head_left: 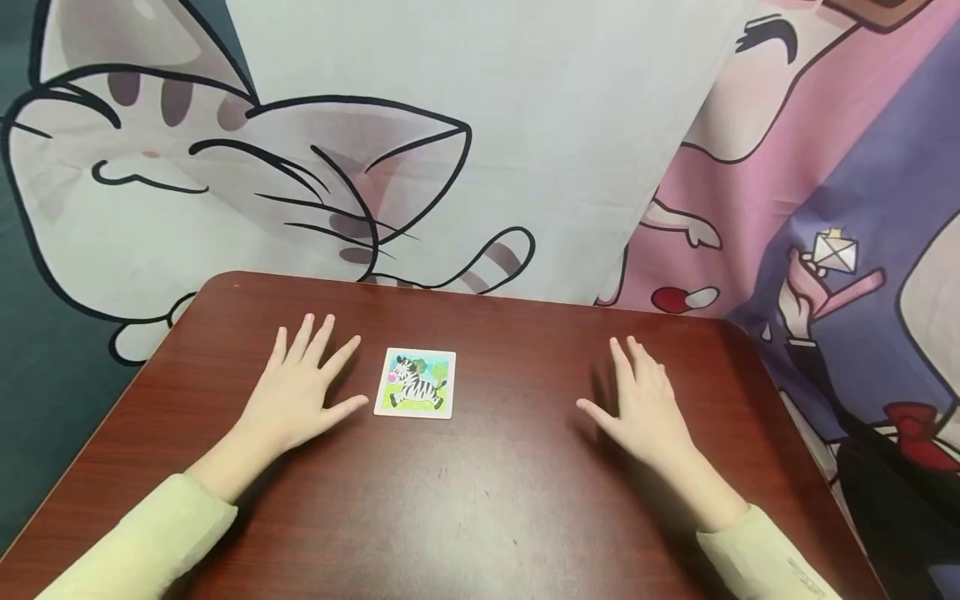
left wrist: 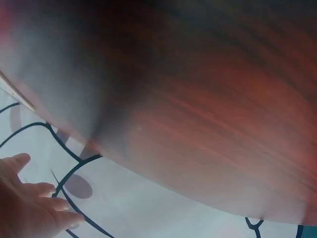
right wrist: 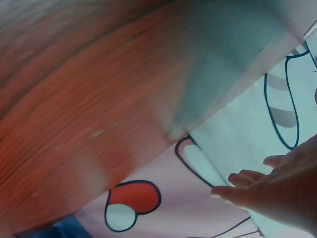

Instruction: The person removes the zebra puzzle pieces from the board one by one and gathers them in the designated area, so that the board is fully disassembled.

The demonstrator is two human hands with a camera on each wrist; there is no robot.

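Note:
A square picture card (head_left: 415, 383) with a striped zebra on a green and blue ground lies flat on the table, left of centre in the head view. Just left of it is my left hand (head_left: 288, 400), fingers spread and straight, its thumb tip close to the card's edge without touching it. My right hand (head_left: 648, 408) is well to the card's right, fingers extended and thumb pointing towards the middle, with a shadow beside it. Neither hand holds anything. Both wrist views show part of the left hand (left wrist: 34, 203) and the right hand (right wrist: 277, 193).
The dark red-brown wooden table (head_left: 480, 517) has rounded far corners. Behind it hangs a white cloth (head_left: 525, 125) printed with a cartoon cat. To the right, a pink and purple printed cloth (head_left: 757, 217) comes down beside the table edge.

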